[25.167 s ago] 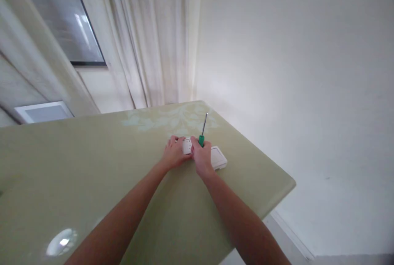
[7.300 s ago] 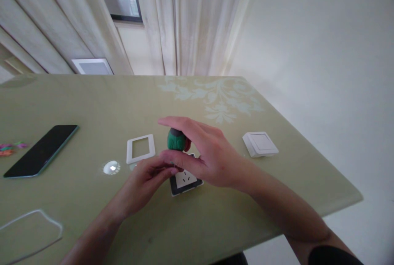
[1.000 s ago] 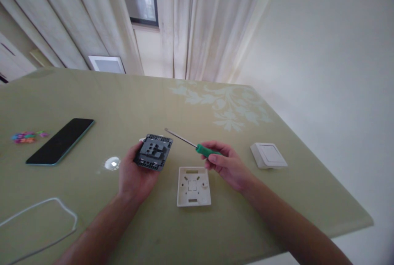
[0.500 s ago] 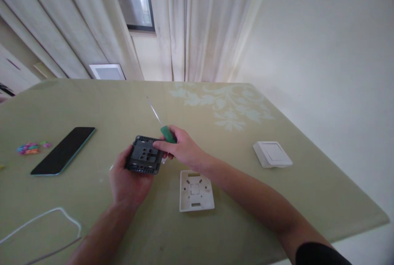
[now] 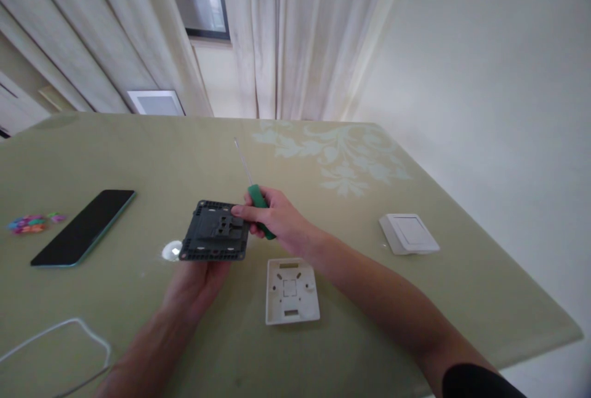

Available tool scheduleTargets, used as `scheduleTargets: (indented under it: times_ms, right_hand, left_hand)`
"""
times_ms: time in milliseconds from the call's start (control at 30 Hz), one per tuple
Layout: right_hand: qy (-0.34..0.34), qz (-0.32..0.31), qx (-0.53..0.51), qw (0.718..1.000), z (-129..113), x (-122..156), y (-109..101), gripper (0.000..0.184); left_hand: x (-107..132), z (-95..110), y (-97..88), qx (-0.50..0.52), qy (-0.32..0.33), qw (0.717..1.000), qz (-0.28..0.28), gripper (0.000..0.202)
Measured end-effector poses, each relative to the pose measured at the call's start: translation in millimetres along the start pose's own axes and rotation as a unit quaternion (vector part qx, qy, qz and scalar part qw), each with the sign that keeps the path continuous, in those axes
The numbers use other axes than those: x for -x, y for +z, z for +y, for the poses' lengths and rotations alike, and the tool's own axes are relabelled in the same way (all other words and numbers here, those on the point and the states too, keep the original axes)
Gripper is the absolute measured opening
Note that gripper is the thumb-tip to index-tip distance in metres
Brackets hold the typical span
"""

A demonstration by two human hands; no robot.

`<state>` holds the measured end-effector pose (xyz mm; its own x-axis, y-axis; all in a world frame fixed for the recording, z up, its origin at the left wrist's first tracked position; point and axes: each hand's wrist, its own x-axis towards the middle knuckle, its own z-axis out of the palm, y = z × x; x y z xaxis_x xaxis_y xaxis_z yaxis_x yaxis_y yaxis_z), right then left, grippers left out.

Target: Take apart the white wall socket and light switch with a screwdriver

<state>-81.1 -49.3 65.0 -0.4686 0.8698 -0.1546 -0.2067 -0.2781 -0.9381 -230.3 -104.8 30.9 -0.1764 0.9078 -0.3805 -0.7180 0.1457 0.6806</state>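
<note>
A dark grey socket or switch plate, its back side up, is held over the table. My left hand is beneath it, palm up, with its fingers hidden under the plate. My right hand is wrapped around the green handle of a screwdriver, whose thin metal shaft points up and away to the left. The right thumb also presses on the plate's upper right corner. Just below the right forearm lies a white mounting box, its open side facing up.
A white wall switch in its box sits at the right. Left on the greenish tablecloth are a black phone-like slab, several small coloured pieces and a white cable. A bright white spot shows beside the plate.
The plate has tipped flatter. My left thumb no longer shows at its left edge; that hand has slid underneath. The screwdriver has shifted slightly right, showing more of its handle.
</note>
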Motion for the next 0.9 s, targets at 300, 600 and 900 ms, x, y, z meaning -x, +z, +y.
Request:
scheduleTargets:
  times_ms: [300,600,900]
  right_hand:
    - [-0.222,0.113,0.508,0.825,-36.5,3.0,-36.7,0.014]
    - [-0.167,0.008,0.714,0.680,-28.8,3.9,-37.5,0.012]
    - [-0.140,-0.085,0.750,0.641,-28.6,1.5,-54.4,0.016]
  left_hand:
    - [-14.2,38.9,-31.1,-0.596,0.163,0.780,-0.098,0.041]
    - [-13.6,25.9,-34.5,-0.786,0.134,0.589,-0.133,0.043]
    - [-15.9,14.1,-24.8,-0.830,0.172,0.531,-0.020,0.040]
